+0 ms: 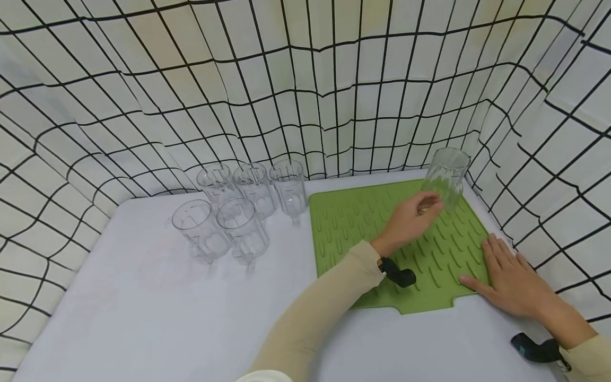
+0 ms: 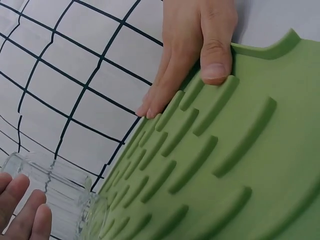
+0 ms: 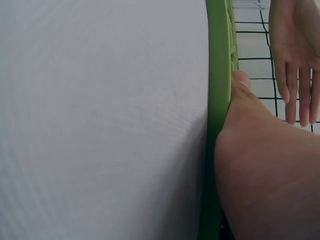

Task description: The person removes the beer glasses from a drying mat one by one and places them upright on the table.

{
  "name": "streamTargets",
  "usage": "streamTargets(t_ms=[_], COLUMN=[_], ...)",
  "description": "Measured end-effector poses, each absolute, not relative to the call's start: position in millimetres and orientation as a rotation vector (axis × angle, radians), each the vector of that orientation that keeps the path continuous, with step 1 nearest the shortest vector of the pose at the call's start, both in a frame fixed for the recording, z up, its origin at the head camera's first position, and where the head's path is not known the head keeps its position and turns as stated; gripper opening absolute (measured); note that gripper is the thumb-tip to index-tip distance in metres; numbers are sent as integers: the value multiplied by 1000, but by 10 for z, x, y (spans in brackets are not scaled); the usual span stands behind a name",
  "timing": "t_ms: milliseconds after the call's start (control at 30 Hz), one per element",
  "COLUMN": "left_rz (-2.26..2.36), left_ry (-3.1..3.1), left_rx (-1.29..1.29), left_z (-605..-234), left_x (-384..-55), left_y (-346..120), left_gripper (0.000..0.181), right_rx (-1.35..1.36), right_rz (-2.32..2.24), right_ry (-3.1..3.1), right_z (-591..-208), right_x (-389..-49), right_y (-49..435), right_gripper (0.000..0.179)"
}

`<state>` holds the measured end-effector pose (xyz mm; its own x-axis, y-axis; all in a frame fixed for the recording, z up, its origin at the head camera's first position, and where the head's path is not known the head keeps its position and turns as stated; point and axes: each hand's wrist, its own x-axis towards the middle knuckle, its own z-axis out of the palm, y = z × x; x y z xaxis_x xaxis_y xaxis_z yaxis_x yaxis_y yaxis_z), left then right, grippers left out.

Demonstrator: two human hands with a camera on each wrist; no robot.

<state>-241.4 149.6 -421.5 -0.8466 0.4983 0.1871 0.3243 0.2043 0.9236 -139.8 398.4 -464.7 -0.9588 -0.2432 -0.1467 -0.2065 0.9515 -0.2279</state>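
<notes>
A clear glass (image 1: 447,172) stands on the back right corner of a green ridged mat (image 1: 353,223). Just in front of it is my left hand (image 1: 411,218), holding nothing. The left hand's fingers (image 3: 304,95) look straight in the right wrist view, and in the left wrist view they are close to the glass (image 2: 55,190); whether they touch it I cannot tell. My right hand (image 1: 515,281) lies flat at the mat's right front corner, its thumb (image 2: 215,70) resting on the mat and its other fingers along the right edge.
Several clear glass mugs (image 1: 241,228) stand in two rows on the white table (image 1: 157,302), left of the mat. Black wire grid panels (image 1: 329,95) with white sheeting behind them enclose the back and sides. The right panel runs close beside the mat and right hand.
</notes>
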Motion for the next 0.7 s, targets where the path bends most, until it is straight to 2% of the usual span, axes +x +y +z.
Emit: streamTargets(t_ms=[700], left_rz=[1653], left_ry=[2294], left_rx=[698], left_z=[-4322], left_x=[-2540], left_y=[1885], left_gripper=[52], right_rx=[-346], right_rz=[-312], right_ry=[2959], right_z=[-4646], right_x=[-1406], right_y=[3991], right_gripper=[106])
